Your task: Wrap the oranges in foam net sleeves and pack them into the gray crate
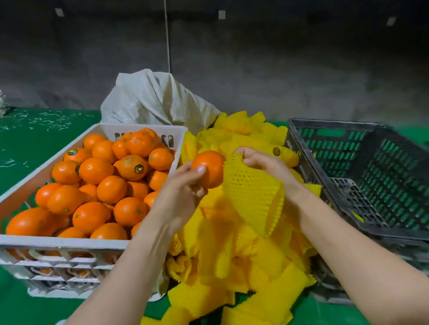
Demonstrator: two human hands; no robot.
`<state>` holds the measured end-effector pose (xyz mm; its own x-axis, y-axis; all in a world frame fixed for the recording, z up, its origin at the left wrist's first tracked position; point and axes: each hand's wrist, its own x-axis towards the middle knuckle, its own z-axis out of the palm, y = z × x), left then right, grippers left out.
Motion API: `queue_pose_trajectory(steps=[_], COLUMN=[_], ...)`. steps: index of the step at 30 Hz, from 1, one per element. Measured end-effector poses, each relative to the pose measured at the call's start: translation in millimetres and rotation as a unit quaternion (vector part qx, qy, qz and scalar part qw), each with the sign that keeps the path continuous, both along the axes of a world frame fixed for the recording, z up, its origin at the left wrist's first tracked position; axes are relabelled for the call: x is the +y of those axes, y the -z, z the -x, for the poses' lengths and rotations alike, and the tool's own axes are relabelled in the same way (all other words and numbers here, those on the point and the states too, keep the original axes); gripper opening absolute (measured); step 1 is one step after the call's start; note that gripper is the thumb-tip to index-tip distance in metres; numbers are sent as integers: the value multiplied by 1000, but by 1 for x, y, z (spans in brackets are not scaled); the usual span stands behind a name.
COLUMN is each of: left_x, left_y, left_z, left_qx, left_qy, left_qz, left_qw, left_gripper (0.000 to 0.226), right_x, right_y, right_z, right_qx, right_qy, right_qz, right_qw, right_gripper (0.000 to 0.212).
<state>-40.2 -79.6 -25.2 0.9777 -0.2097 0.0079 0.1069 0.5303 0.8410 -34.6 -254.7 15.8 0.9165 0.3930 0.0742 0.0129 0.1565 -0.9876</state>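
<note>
My left hand (184,187) grips a bare orange (210,166) above the pile of yellow foam net sleeves (240,262). My right hand (261,162) pinches the top edge of one yellow foam net sleeve (254,197), which hangs open right beside the orange and touches it. A white crate (49,241) on the left is heaped with several unwrapped oranges (96,196). The gray crate (377,184) stands at the right; one wrapped orange with a sticker (280,152) lies by its near corner.
A white woven sack (153,98) stands behind the white crate and the sleeve pile. Everything sits on a green surface (16,140) strewn with pale shreds. A dark wall closes off the back.
</note>
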Motion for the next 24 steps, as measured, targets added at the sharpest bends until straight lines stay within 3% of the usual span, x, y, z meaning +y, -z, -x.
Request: queue_pose_trajectory(steps=[2, 4, 6, 8, 11, 14, 16, 19, 22, 24], left_x=[-16, -29, -42, -52, -57, -58, -60, -61, -67, -73], left_y=[1, 3, 7, 11, 14, 19, 20, 21, 22, 19], left_z=[1, 2, 3, 5, 9, 13, 18, 22, 21, 20], left_qx=[48, 64, 48, 50, 62, 74, 80, 33, 7, 46], left_qy=[-1, -8, -17, -30, -31, 6, 41, 66, 26, -12], left_qz=[56, 53, 37, 48, 56, 85, 91, 49, 20, 65], left_qw=[997, 997, 998, 997, 996, 994, 992, 996, 999, 997], left_gripper=[45, 51, 43, 38, 43, 35, 33, 55, 60, 61], right_x=[-5, -9, -13, -13, -14, -23, -29, -27, -20, -11], right_y=[4, 8, 12, 16, 17, 23, 32, 42, 49, 55], right_z=[3, 8, 14, 18, 17, 11, 10, 11, 18, 27], right_qx=[10, 28, 41, 19, -76, -174, -187, -206, -200, -206], right_qy=[6, -6, -46, -41, 64, 185, 213, 268, 318, 352], right_qz=[-1, -31, -51, 17, 165, 248, 236, 243, 222, 214], right_qw=[1000, 999, 997, 999, 981, 935, 929, 909, 900, 888], right_gripper=[29, 29, 30, 32, 35, 26, 16, 10, 14, 12])
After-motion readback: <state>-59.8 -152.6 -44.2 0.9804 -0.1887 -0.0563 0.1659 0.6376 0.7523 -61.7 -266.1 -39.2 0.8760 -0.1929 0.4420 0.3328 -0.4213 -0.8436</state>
